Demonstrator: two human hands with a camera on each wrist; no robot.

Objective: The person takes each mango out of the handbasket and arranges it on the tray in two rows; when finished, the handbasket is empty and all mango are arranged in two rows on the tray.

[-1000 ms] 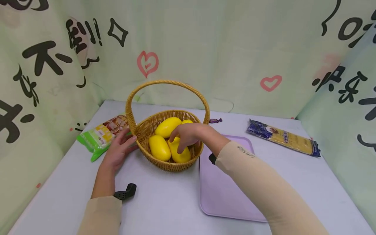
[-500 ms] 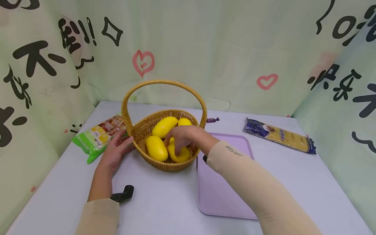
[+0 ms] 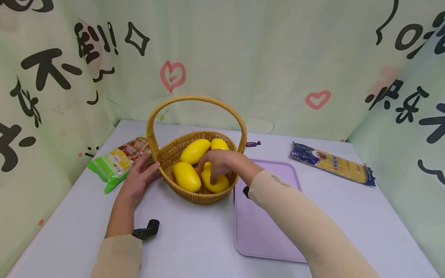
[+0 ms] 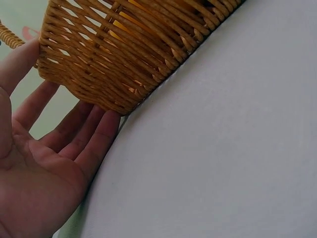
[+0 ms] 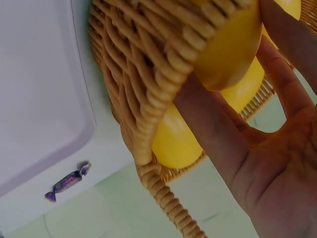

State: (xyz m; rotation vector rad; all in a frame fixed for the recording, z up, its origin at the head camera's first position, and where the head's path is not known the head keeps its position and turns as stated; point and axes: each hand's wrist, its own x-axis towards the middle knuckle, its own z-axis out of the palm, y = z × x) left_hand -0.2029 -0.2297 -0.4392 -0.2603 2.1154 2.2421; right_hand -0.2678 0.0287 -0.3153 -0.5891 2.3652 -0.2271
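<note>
Toward the tabletop's (image 3: 187, 243) far edge, the right hand (image 3: 219, 162) grips a mango (image 3: 218, 187), probably firm and slick, best held around its middle; the left hand (image 3: 136, 182) loosely touches the basket (image 3: 201, 199).

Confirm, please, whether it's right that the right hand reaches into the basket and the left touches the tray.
Not the tray: the left hand touches the wicker basket, as the left wrist view shows; the right hand does reach in.
</note>
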